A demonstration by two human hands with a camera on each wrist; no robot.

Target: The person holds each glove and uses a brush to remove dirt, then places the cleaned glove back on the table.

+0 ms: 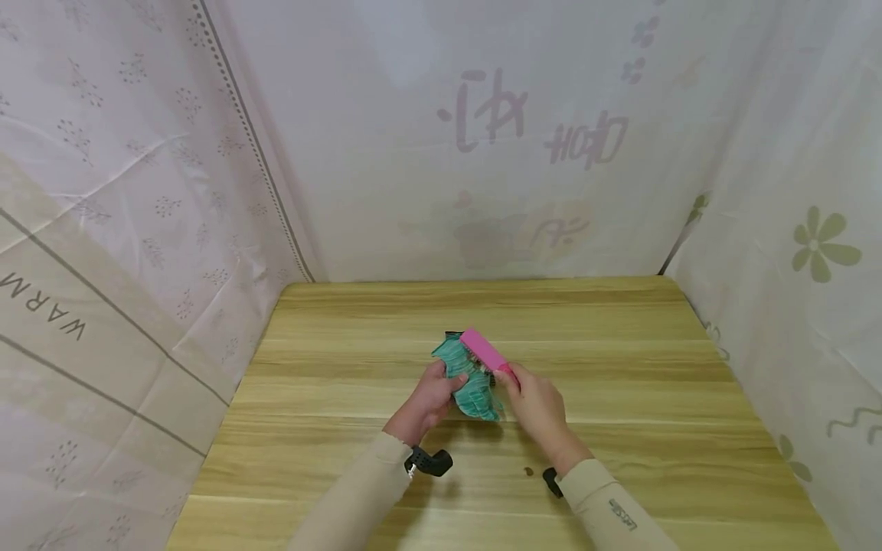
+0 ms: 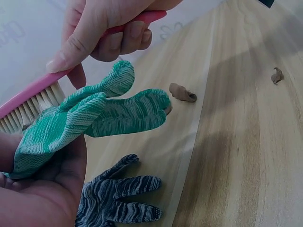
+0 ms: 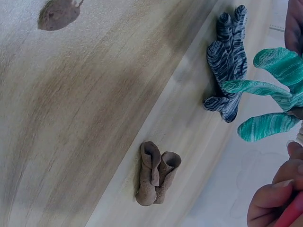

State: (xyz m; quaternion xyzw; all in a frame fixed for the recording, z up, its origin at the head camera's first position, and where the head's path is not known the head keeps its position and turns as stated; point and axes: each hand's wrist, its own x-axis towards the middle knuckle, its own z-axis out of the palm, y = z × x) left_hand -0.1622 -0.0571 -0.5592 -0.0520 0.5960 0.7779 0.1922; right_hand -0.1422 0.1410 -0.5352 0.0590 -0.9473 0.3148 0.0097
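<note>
My left hand (image 1: 430, 396) holds a green-and-white striped knit glove (image 1: 455, 358), the thumb lying over it in the head view. In the left wrist view several limp glove fingers (image 2: 128, 116) stick out past the palm. My right hand (image 1: 542, 407) grips the handle of a pink brush (image 1: 485, 350). The brush's pale bristles (image 2: 35, 106) face the glove and appear to touch it. Most of the brush lies outside the right wrist view, where only its red-pink handle (image 3: 291, 213) shows.
A dark grey-and-white knit glove (image 3: 229, 66) lies flat on the wooden table (image 1: 331, 459), behind the held glove. Brown curled pieces (image 3: 147, 177) and a brown lump (image 3: 59, 15) also rest there. Patterned white cloth (image 1: 372, 168) hangs around the table.
</note>
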